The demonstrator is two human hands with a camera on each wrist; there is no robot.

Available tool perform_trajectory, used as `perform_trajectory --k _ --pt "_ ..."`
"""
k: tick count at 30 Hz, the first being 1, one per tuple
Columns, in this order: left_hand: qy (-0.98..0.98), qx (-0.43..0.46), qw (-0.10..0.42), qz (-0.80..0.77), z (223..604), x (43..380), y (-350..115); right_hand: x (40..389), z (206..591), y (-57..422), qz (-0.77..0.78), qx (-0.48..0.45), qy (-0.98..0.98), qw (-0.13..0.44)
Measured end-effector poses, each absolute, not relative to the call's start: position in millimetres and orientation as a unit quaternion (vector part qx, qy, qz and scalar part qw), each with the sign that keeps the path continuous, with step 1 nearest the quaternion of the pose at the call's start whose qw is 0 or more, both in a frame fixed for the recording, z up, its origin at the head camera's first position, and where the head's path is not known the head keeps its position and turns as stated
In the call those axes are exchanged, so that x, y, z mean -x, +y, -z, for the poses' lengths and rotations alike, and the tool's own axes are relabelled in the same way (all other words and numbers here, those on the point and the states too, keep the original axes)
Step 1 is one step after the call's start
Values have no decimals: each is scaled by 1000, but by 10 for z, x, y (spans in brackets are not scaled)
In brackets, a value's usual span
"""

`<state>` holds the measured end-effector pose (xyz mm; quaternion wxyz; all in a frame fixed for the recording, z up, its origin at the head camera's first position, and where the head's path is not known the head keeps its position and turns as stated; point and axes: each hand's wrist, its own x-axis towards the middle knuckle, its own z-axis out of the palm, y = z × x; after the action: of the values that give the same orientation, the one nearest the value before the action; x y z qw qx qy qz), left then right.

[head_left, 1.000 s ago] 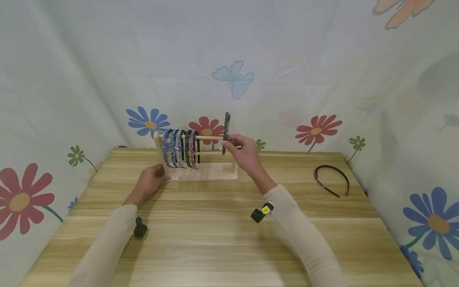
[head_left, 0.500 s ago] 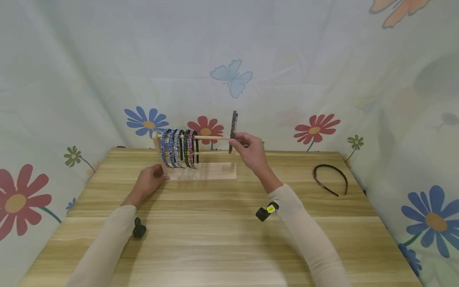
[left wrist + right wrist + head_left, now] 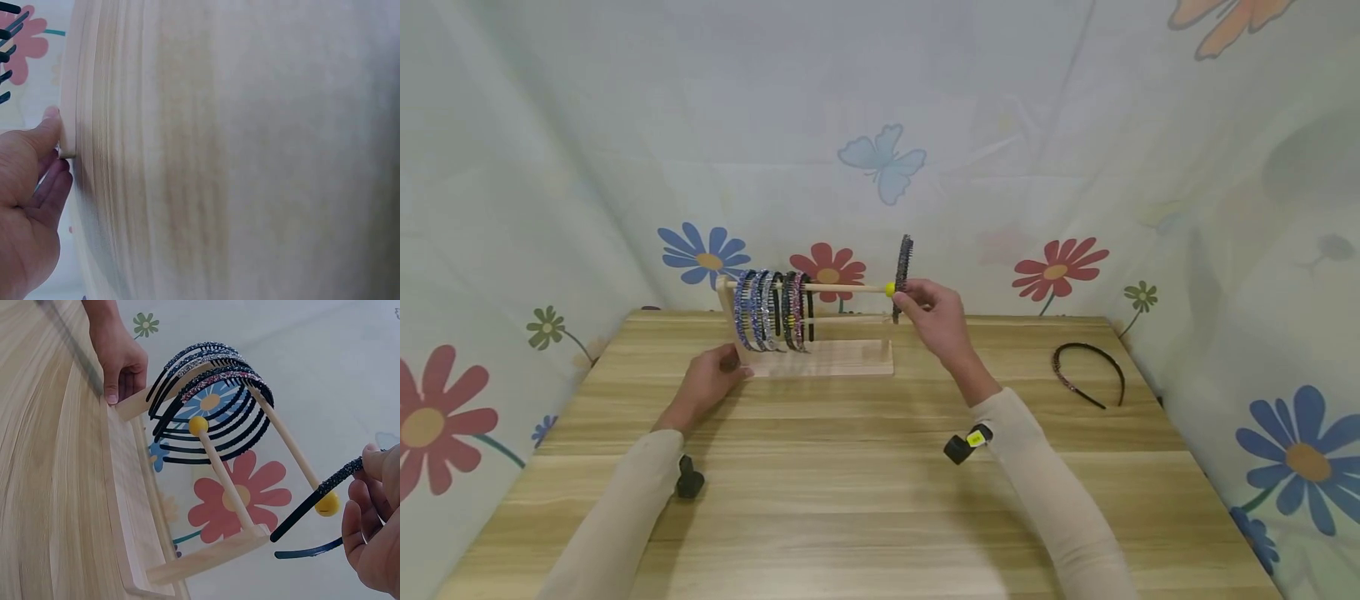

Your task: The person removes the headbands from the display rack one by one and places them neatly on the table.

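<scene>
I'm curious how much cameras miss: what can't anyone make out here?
- Held headband: right wrist view; its arch lies behind the right fingers or past the right edge.
- Racked headbands: left wrist view; the left edge cuts off all but dark tips.
- Yellow wrist label: head view; any writing is too small to read.

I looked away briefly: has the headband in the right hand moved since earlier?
Yes: in the head view, the headband has shifted right relative to the rack.
</scene>
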<state>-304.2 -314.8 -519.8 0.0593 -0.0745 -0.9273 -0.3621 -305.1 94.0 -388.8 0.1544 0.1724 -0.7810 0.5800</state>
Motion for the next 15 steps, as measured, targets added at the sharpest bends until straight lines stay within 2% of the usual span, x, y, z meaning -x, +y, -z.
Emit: perform_trajectory --k 15 --pt "-929 77 71 356 5216 3059 -3157 3087 3949 1163 -576 -143 -787 166"
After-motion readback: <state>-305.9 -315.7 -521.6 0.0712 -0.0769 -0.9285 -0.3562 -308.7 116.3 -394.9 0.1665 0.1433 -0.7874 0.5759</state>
